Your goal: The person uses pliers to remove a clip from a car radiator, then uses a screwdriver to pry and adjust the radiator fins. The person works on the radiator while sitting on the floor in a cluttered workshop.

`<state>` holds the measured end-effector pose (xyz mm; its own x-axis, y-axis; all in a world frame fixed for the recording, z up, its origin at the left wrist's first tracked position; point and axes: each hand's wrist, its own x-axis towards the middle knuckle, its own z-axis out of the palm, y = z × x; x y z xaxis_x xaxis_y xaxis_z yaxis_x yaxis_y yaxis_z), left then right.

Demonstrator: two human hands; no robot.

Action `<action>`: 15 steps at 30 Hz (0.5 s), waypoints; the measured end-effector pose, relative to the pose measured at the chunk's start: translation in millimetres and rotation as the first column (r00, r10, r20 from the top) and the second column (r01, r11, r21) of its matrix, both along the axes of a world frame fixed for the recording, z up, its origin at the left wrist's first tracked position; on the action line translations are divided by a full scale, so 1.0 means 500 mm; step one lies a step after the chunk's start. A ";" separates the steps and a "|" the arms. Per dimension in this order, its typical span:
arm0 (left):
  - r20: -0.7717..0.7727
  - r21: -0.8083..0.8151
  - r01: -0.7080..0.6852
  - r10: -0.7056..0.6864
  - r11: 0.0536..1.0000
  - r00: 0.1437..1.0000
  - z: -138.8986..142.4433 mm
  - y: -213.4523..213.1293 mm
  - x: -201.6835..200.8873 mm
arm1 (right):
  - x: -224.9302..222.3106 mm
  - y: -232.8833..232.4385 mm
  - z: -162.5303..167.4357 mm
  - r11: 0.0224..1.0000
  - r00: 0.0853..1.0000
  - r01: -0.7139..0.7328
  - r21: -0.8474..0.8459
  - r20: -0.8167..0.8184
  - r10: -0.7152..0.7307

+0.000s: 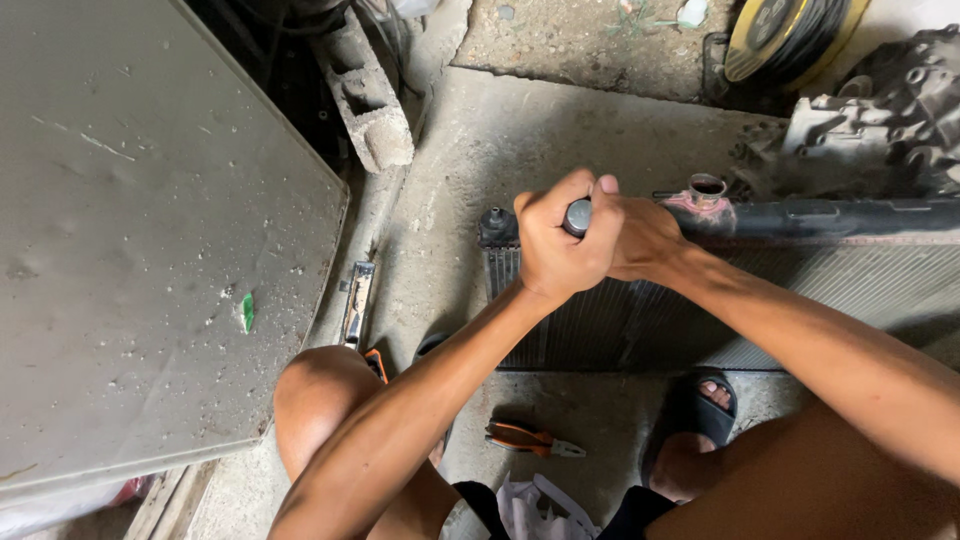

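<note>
Hands were clamped together up top, that's what I saw: left hand (556, 247) clenched round a dark handle (577, 216), right hand (645, 238) wrapped in just behind it, touching, fingers mostly hidden. Handle stood over the radiator (800, 290), at its black top tank near the left end. Filler neck (707, 187) sat just right of the hands. Pliers (530, 439) lay on the concrete between the knees, sandal (702, 408) near the radiator's lower edge.

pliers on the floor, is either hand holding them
No, the pliers lie on the concrete by the sandal, while the left hand and right hand both grip a pipe on the radiator.
</note>
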<state>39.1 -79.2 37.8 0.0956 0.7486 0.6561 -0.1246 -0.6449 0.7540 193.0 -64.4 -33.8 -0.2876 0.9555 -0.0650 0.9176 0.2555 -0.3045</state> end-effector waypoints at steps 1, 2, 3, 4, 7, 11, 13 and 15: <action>0.004 0.005 0.003 -0.003 1.000 1.000 -0.001 0.000 0.000 | 0.000 0.000 -0.004 1.000 1.000 -0.007 0.010 0.004 0.007; 0.010 -0.023 0.004 -0.004 1.000 1.000 0.000 0.007 0.002 | 0.001 0.001 -0.008 1.000 1.000 -0.007 0.025 0.007 0.007; 0.019 -0.050 0.007 -0.006 0.999 1.000 0.002 0.016 0.006 | 0.002 0.003 -0.011 0.999 1.000 -0.007 0.033 0.000 0.007; 0.029 -0.088 0.006 -0.003 0.996 1.000 0.003 0.020 0.010 | 0.002 0.003 -0.015 0.999 1.000 -0.011 0.032 -0.006 0.011; 0.083 -0.154 -0.086 0.099 0.984 0.992 0.009 0.048 0.011 | 0.001 0.001 -0.022 0.999 0.994 -0.036 0.031 0.105 0.033; 0.115 -0.233 -0.099 0.129 0.967 0.985 0.010 0.083 0.026 | -0.006 0.001 -0.018 0.994 0.974 -0.071 0.080 0.223 0.051; 0.082 -0.272 -0.150 0.179 0.951 0.980 0.007 0.110 0.028 | -0.011 -0.004 -0.010 0.990 0.980 -0.065 0.128 0.196 0.039; 0.148 -0.305 -0.122 0.174 0.944 0.974 0.001 0.137 0.029 | -0.017 -0.009 0.000 0.989 0.986 -0.059 0.137 0.165 0.036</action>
